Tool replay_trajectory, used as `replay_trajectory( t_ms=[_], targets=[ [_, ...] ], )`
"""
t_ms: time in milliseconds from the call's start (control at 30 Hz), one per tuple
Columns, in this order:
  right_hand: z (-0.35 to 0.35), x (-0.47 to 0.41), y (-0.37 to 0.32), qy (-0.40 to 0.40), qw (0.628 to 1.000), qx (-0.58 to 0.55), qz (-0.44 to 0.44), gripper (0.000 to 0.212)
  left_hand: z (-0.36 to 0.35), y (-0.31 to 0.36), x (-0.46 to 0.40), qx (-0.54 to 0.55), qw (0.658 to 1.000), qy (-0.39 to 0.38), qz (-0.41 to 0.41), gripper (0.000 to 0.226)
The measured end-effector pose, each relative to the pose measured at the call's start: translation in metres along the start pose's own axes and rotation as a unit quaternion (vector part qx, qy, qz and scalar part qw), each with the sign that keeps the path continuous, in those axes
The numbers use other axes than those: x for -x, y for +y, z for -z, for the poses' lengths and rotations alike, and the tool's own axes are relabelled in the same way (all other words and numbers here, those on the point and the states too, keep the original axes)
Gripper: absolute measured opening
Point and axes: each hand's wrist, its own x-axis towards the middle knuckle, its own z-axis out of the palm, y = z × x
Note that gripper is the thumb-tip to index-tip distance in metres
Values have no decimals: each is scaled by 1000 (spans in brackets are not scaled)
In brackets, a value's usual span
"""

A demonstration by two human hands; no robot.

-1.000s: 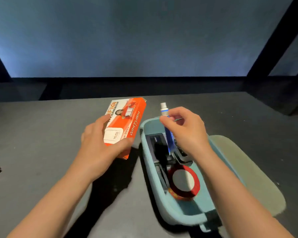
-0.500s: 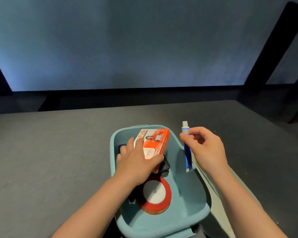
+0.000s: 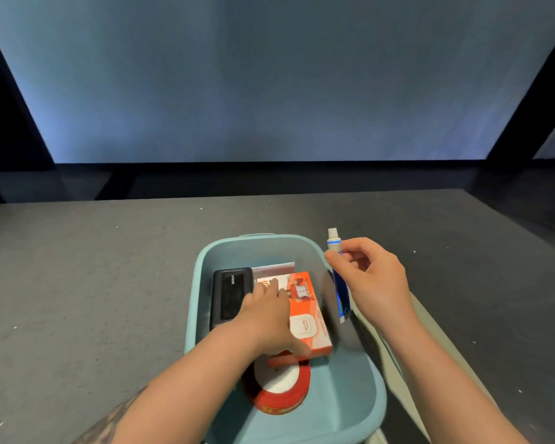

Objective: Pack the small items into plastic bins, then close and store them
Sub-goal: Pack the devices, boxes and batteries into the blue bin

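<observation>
A light teal plastic bin (image 3: 350, 395) stands on the grey table in front of me. Inside it lie an orange box (image 3: 308, 315), a black device (image 3: 226, 296) along the left wall, and a red tape roll (image 3: 279, 389) nearer to me. My left hand (image 3: 266, 315) reaches into the bin and rests on the orange box, thumb at its near edge. My right hand (image 3: 372, 280) hovers over the bin's right rim and pinches a blue and white tube (image 3: 338, 277), cap pointing up.
A pale grey-green lid (image 3: 430, 331) lies flat on the table to the right of the bin, partly under my right arm. The grey table (image 3: 77, 299) stretches left and back to a dark edge and a blue-grey wall.
My left hand carried the orange box from the table's left into the bin and set it down flatter. The right hand lifted the tube out toward the bin's right rim.
</observation>
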Motion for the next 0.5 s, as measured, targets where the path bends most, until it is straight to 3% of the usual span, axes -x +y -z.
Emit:
replay_trajectory(
  t_ms=[200, 400, 500],
  targets=[
    [-6, -4, 2, -14, 1000, 27, 5, 11, -5, -4, 1, -116, 991, 72, -4, 98],
    [-26, -9, -6, -49, 985, 164, 38, 21, 3, -12, 8, -75, 991, 114, -16, 72],
    [-42, -14, -9, -104, 956, 271, 43, 26, 5, -29, 24, -54, 976, 208, -14, 59]
  ],
)
